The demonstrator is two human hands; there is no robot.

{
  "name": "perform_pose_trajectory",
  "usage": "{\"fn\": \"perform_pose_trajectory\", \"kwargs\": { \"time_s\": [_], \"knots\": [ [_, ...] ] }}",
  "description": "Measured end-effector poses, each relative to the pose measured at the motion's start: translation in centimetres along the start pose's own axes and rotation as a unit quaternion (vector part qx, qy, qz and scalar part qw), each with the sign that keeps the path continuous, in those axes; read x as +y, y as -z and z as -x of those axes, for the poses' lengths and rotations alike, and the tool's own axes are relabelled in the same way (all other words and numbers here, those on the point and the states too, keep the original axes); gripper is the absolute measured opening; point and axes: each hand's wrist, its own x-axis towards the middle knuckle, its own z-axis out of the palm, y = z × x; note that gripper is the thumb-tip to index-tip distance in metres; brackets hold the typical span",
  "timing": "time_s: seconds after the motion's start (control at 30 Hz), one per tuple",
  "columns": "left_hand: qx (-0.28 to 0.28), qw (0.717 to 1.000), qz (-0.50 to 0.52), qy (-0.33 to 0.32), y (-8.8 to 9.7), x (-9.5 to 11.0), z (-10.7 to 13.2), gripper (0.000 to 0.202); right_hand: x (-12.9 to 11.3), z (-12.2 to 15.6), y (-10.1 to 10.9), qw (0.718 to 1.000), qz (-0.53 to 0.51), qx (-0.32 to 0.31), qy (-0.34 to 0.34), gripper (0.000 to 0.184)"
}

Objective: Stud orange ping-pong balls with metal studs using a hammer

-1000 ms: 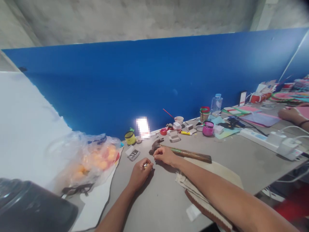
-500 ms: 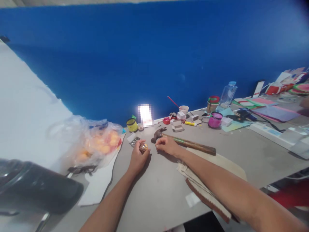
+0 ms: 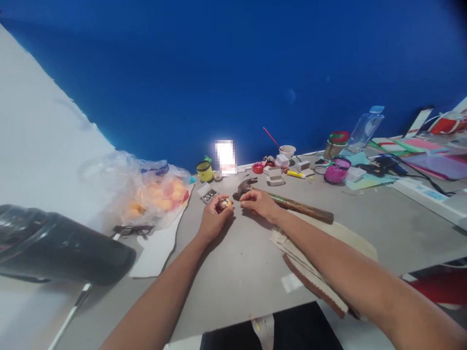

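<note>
My left hand [image 3: 214, 219] is wrapped round a small orange ball [image 3: 226, 204] whose surface is partly covered with shiny metallic studs. To its right, my right hand [image 3: 260, 205] is held in a pinch, fingertips apart from the ball. What sits between those fingertips, if anything, is too small to make out. Just behind my left hand lies a small open box [image 3: 209, 195] of silvery pieces. A claw hammer [image 3: 299, 207] with a wooden handle rests behind my right hand and forearm, its head near my fingers.
A plastic bag of orange balls [image 3: 160, 192] and a dark cylinder [image 3: 65, 248] are on the left. Small boxes [image 3: 275, 177], a yellow tube [image 3: 296, 174] and a white cup [image 3: 287, 151] stand along the back. A cream cloth item [image 3: 346, 238] lies under my right forearm.
The camera view has shifted, so the table appears higher and slightly to the right. My left hand keeps its hold on the ball, and my right hand stays pinched beside it.
</note>
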Motion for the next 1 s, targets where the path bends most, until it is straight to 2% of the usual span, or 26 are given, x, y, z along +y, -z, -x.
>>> {"fn": "perform_pose_trajectory", "kwargs": {
  "time_s": [0.13,0.37,0.47,0.57,0.67,0.83,1.0],
  "knots": [
    [0.000,1.000,-0.027,-0.011,0.1,-0.1,0.0,0.048,-0.3,0.3,-0.2,0.999,-0.035,-0.020,-0.009,0.031],
    [-0.003,0.989,-0.138,-0.060,0.2,-0.5,0.1,0.036,-0.5,1.1,-1.1,0.994,-0.083,-0.068,-0.005,0.033],
    [0.010,0.982,-0.173,-0.077,0.1,-0.4,0.1,0.039,-0.3,1.1,-1.4,0.992,-0.099,-0.072,-0.019,0.036],
    [0.004,0.976,-0.199,-0.092,0.0,-0.2,0.1,0.033,-0.1,1.2,-1.5,0.990,-0.118,-0.064,-0.039,0.041],
    [-0.011,0.973,-0.209,-0.100,-0.1,-0.1,0.2,0.026,-0.2,1.3,-1.6,0.989,-0.123,-0.069,-0.048,0.043],
    [-0.017,0.975,-0.198,-0.101,-0.3,0.0,0.4,0.032,-0.1,1.5,-1.7,0.989,-0.109,-0.090,-0.046,0.039],
    [-0.040,0.973,-0.190,-0.127,-0.4,-0.1,0.5,0.027,-0.1,1.4,-1.7,0.991,-0.088,-0.095,-0.043,0.034]
  ]
}}
